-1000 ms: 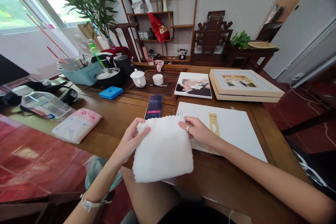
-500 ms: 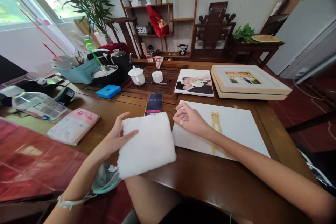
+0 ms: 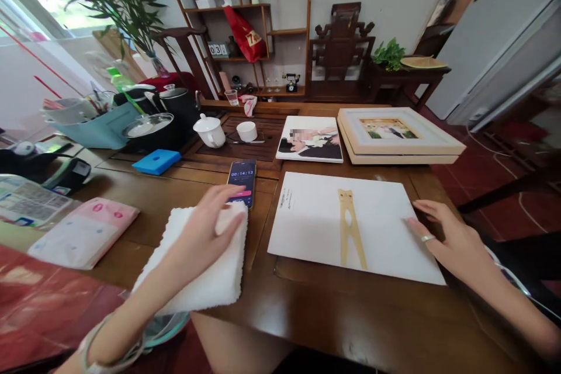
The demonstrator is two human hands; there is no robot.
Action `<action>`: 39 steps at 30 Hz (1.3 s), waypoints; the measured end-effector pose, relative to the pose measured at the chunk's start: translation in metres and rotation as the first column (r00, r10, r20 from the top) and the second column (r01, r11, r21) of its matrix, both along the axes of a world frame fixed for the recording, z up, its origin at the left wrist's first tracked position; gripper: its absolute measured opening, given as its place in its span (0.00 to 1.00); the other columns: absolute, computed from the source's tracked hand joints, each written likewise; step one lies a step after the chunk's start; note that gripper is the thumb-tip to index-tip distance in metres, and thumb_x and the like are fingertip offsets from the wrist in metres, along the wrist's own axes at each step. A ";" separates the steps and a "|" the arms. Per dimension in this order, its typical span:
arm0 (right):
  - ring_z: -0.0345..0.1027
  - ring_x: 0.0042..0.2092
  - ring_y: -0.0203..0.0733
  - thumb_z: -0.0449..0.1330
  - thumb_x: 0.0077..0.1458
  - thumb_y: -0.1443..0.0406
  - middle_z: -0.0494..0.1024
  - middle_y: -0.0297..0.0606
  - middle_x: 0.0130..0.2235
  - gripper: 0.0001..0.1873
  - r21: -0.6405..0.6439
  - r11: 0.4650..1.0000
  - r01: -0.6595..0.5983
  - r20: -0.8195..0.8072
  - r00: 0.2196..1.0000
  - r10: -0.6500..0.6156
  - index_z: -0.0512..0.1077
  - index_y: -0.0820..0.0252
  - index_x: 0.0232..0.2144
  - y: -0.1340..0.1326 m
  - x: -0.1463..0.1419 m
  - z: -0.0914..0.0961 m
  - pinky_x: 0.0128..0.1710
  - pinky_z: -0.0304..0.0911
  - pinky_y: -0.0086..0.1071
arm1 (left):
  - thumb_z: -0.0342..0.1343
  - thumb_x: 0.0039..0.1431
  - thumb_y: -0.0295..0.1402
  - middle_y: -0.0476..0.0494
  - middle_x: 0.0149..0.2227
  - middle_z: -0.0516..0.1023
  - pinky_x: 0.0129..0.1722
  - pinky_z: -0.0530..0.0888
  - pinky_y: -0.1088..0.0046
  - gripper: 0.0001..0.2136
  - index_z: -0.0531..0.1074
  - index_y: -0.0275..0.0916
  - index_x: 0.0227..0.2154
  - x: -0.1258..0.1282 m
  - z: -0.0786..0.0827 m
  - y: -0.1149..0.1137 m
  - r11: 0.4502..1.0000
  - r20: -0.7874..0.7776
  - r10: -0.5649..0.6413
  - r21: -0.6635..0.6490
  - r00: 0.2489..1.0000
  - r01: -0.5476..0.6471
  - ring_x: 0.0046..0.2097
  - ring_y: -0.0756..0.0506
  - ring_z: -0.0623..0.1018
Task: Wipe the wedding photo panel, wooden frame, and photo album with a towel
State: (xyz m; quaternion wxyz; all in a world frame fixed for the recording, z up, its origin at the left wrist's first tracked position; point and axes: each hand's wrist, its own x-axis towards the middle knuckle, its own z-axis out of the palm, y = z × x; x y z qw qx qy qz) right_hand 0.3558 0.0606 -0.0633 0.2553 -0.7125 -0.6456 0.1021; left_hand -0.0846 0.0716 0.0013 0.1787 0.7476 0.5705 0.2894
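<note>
Under the left hand (image 3: pixel 204 234), open with fingers loosely spread, a white fluffy towel (image 3: pixel 221 280), thick and plain, scalloped along its border, laid on the table (image 3: pixel 307 304) near its front edge. At the right hand (image 3: pixel 453 236), also open, half curled and ringed, the right edge of a flat white panel (image 3: pixel 302 234), thumb at its rim; impossible to tell if touching.

Between the hands, on that panel, a tan cat-faced figure (image 3: pixel 345 201) with two long splayed legs, plus small dark print in the corner nearer the left hand, too tiny to read. Just past the left fingertips, a phone (image 3: pixel 242 175) reading 00:14:13 above a pink bar.

Left of the left hand, a pink-and-white soft pack (image 3: pixel 83 231) and a clear bottle (image 3: pixel 37 201), label illegible. Beyond the left hand, a blue block (image 3: pixel 156 161) and a white lidded teacup (image 3: pixel 210 131). Beyond the right hand, toward the left, a stack of pale picture frames (image 3: pixel 416 137). Farthest out, a red pouch (image 3: pixel 243 32) marked with a "7", other characters unclear.
</note>
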 end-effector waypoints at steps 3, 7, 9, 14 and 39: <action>0.70 0.55 0.61 0.52 0.55 0.46 0.74 0.52 0.56 0.33 -0.088 0.996 0.024 -0.022 0.999 -0.027 0.61 0.58 0.56 -0.003 -0.012 0.000 0.52 0.67 0.53 | 0.58 0.56 0.41 0.36 0.59 0.69 0.55 0.70 0.60 0.32 0.58 0.42 0.62 0.050 0.004 0.017 0.871 0.287 0.049 -0.482 0.957 0.100 0.60 0.37 0.70; 0.60 0.63 0.61 0.52 0.56 0.46 0.65 0.55 0.62 0.36 -0.063 0.998 0.003 -0.053 0.999 -0.007 0.58 0.61 0.59 -0.005 -0.031 -0.007 0.60 0.58 0.55 | 0.65 0.51 0.36 0.36 0.54 0.74 0.54 0.70 0.63 0.40 0.52 0.43 0.65 0.078 0.004 0.035 0.676 0.421 0.355 -0.732 0.835 0.081 0.55 0.39 0.75; 0.55 0.66 0.60 0.53 0.55 0.46 0.62 0.56 0.64 0.37 -0.004 1.000 -0.020 -0.072 0.997 0.020 0.58 0.62 0.59 -0.007 -0.035 -0.013 0.63 0.54 0.54 | 0.67 0.49 0.34 0.38 0.50 0.77 0.52 0.71 0.64 0.37 0.57 0.41 0.61 0.078 0.002 0.042 0.658 0.467 0.466 -0.751 0.751 0.058 0.52 0.41 0.76; 0.54 0.67 0.61 0.53 0.56 0.45 0.59 0.58 0.66 0.37 -0.004 0.999 -0.051 -0.109 0.993 0.051 0.58 0.61 0.60 -0.006 -0.029 -0.020 0.62 0.55 0.58 | 0.67 0.49 0.36 0.40 0.35 0.80 0.41 0.75 0.68 0.15 0.74 0.34 0.38 0.068 -0.003 0.049 0.627 0.534 0.466 -0.762 0.706 0.163 0.39 0.43 0.79; 0.78 0.42 0.48 0.64 0.55 0.61 0.83 0.38 0.43 0.18 0.637 0.771 -0.009 -0.235 0.950 0.205 0.74 0.52 0.49 0.003 -0.082 0.115 0.47 0.73 0.44 | 0.70 0.43 0.37 0.43 0.49 0.71 0.46 0.73 0.70 0.30 0.66 0.42 0.51 0.075 0.042 0.037 0.995 0.672 0.086 -0.027 0.735 -0.093 0.51 0.43 0.73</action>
